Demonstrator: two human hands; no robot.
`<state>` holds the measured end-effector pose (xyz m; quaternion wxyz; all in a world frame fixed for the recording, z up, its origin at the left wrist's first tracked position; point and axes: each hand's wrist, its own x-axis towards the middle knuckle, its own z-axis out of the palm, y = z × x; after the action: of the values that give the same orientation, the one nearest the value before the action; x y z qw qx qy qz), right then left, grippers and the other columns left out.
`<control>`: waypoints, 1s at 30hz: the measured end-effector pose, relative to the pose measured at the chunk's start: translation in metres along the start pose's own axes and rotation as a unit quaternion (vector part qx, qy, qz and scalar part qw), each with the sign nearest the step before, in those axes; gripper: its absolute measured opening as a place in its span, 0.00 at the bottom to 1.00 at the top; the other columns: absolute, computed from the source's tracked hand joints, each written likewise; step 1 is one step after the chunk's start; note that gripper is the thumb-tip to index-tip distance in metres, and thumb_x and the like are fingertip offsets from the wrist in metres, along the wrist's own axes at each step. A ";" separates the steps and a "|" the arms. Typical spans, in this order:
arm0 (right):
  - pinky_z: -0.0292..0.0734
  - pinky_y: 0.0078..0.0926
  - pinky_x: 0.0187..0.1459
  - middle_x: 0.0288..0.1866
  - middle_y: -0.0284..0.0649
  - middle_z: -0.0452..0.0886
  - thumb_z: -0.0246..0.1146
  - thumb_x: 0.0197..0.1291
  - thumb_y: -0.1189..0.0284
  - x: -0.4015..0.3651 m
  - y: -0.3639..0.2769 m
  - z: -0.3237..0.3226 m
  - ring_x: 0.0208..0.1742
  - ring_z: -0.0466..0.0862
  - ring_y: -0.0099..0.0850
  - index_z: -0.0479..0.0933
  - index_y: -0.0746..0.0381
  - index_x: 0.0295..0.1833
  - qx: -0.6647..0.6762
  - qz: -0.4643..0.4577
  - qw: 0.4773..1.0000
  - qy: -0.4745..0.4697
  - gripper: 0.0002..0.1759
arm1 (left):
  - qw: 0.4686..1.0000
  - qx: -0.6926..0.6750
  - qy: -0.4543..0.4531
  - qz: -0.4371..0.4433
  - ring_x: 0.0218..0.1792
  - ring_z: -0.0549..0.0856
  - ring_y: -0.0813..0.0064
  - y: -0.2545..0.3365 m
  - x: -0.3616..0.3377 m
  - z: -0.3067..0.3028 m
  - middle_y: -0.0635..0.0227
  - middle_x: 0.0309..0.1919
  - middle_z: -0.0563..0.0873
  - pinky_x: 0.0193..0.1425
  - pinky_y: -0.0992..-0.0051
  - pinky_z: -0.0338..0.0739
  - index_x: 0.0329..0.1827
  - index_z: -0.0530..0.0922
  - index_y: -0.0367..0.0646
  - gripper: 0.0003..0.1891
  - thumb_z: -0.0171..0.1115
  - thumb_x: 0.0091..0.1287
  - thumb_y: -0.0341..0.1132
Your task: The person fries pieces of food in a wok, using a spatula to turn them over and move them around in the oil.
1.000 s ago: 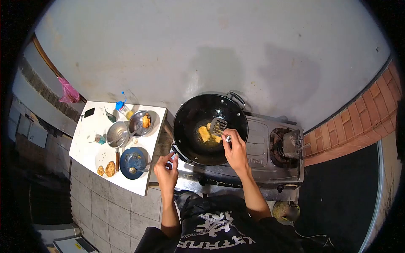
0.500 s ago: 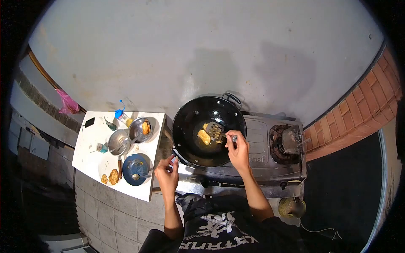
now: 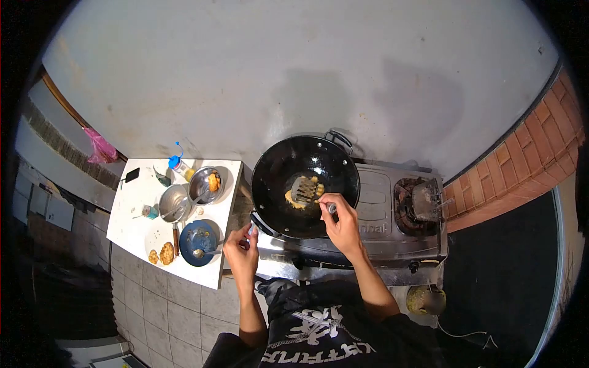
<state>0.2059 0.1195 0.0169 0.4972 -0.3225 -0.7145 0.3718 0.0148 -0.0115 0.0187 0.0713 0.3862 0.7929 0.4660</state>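
The black wok [image 3: 273,162] sits on the stove's left side with a little oil in its bottom. My right hand [image 3: 341,227] is closed round the handle of a slotted spatula [image 3: 302,191]. The spatula's blade lies over pieces of yellow fried food [image 3: 294,201] and partly covers them. At the wok's near-left edge, my left hand [image 3: 243,248] pinches the wok's black side handle [image 3: 264,225]. A small pale bluish bit shows between its fingers, too small to name.
On the white table [image 3: 135,211] stand a steel bowl [image 3: 201,178] with a fried piece, a saucepan [image 3: 172,199], a blue plate [image 3: 194,235] with a spoon, and a bottle [image 3: 178,165]. Fried pieces [image 3: 166,253] lie by its front edge. A second burner [image 3: 408,208] is at right.
The spatula blade has moved left, from beside the larger food piece to on top of it. My right hand has shifted slightly left and down. My left hand stays at the handle.
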 end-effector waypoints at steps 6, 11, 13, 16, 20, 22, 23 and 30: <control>0.74 0.26 0.32 0.41 0.44 0.80 0.63 0.64 0.83 0.003 -0.008 -0.009 0.32 0.80 0.30 0.73 0.67 0.46 -0.019 0.001 1.000 0.003 0.07 | 1.000 0.006 0.003 -0.002 0.21 0.72 0.77 -0.002 -0.003 -0.001 0.64 0.23 0.79 0.26 0.73 0.67 0.47 0.87 0.34 0.13 0.70 0.63 0.33; 0.77 0.29 0.35 0.44 0.46 0.80 0.62 0.65 0.83 0.004 -0.004 -0.014 0.39 0.83 0.38 0.73 0.68 0.47 -0.055 -0.006 0.998 -0.015 0.07 | 1.000 0.000 0.002 -0.010 0.20 0.73 0.77 -0.001 -0.004 0.000 0.63 0.24 0.80 0.27 0.73 0.68 0.46 0.87 0.34 0.13 0.70 0.63 0.32; 0.77 0.30 0.36 0.44 0.46 0.80 0.62 0.65 0.83 0.004 -0.004 -0.013 0.39 0.83 0.38 0.73 0.68 0.47 -0.060 -0.013 0.998 -0.016 0.07 | 1.000 0.012 -0.003 0.005 0.20 0.73 0.77 -0.001 -0.004 0.000 0.63 0.24 0.81 0.26 0.73 0.68 0.47 0.87 0.34 0.12 0.70 0.63 0.32; 0.77 0.29 0.36 0.44 0.46 0.80 0.62 0.65 0.82 0.003 0.000 -0.010 0.39 0.83 0.37 0.73 0.68 0.47 -0.063 -0.017 0.998 -0.021 0.07 | 1.000 0.006 -0.012 0.004 0.19 0.73 0.77 -0.006 -0.004 0.002 0.63 0.24 0.81 0.26 0.73 0.68 0.47 0.87 0.34 0.12 0.70 0.63 0.32; 0.76 0.26 0.35 0.43 0.44 0.80 0.62 0.65 0.82 0.001 0.011 -0.007 0.36 0.82 0.33 0.73 0.67 0.47 -0.024 0.035 0.999 -0.026 0.07 | 1.000 0.007 -0.019 0.007 0.19 0.72 0.78 -0.009 -0.004 0.004 0.63 0.24 0.81 0.25 0.73 0.68 0.47 0.87 0.34 0.12 0.69 0.63 0.32; 0.75 0.25 0.34 0.43 0.43 0.80 0.62 0.65 0.82 0.001 0.014 -0.005 0.35 0.81 0.32 0.73 0.67 0.47 -0.016 0.035 0.999 -0.013 0.06 | 1.000 0.003 -0.027 0.001 0.19 0.72 0.78 -0.011 -0.003 0.005 0.64 0.24 0.81 0.25 0.74 0.67 0.47 0.87 0.34 0.12 0.70 0.63 0.32; 0.75 0.25 0.34 0.42 0.43 0.80 0.62 0.65 0.82 0.000 0.015 -0.005 0.34 0.81 0.30 0.74 0.67 0.46 -0.009 0.036 0.999 0.002 0.06 | 1.000 0.004 -0.028 0.001 0.19 0.72 0.78 -0.010 -0.003 0.005 0.64 0.24 0.81 0.25 0.74 0.67 0.47 0.87 0.34 0.12 0.70 0.63 0.32; 0.74 0.24 0.34 0.42 0.43 0.80 0.63 0.64 0.83 0.001 -0.001 -0.006 0.35 0.80 0.30 0.73 0.67 0.46 0.006 0.009 1.000 0.005 0.07 | 1.000 -0.004 -0.026 0.005 0.19 0.71 0.79 -0.009 -0.001 0.007 0.65 0.24 0.80 0.24 0.75 0.66 0.46 0.87 0.35 0.12 0.70 0.63 0.31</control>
<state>0.2112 0.1210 0.0193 0.4992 -0.3277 -0.7069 0.3792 0.0142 -0.0101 0.0077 0.0907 0.4021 0.7870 0.4591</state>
